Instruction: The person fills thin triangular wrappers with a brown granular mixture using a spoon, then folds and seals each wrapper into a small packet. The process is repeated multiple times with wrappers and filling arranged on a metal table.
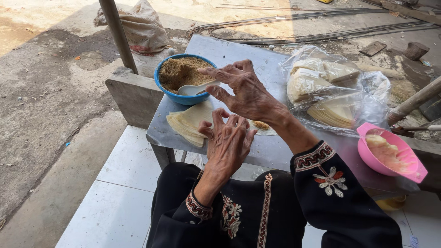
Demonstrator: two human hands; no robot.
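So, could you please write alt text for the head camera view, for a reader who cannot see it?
A seated person's right hand holds a white spoon at a blue bowl of brown crumbly filling, while the left hand rests on a thin wrapper on a grey table. Bagged wrappers and a pink bowl sit alongside.
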